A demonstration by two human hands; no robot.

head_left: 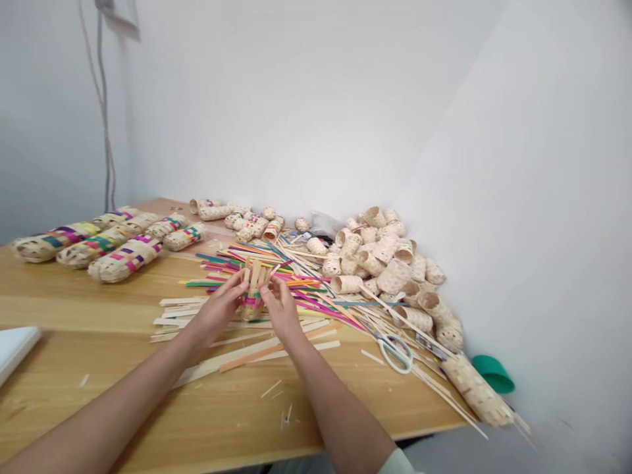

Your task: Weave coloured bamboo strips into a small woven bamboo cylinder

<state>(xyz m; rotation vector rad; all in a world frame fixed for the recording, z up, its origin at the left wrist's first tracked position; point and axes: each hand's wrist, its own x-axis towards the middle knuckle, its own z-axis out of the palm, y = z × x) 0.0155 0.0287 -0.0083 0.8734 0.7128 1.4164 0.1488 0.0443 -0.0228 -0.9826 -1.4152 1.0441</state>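
Between my two hands stands a small woven basket point(252, 303), its lower part woven with pink, green and yellow bands and its pale strip ends sticking up loose. My left hand point(228, 297) grips it from the left, thumb and fingers at the upper rim. On the other side my right hand point(279, 301) pinches near the rim, around the upright strips; the fingertips are partly hidden. Colored flat strips point(222, 268) lie behind the hands, and pale strips point(237, 352) lie under and in front of them.
White-handled scissors point(397, 354) lie to the right. Plain woven tubes point(395, 276) are heaped against the wall. Long colored woven pieces point(126, 258) lie at the left, near a white object point(17, 349). A green cup-like thing point(494, 374) sits beyond the right table edge.
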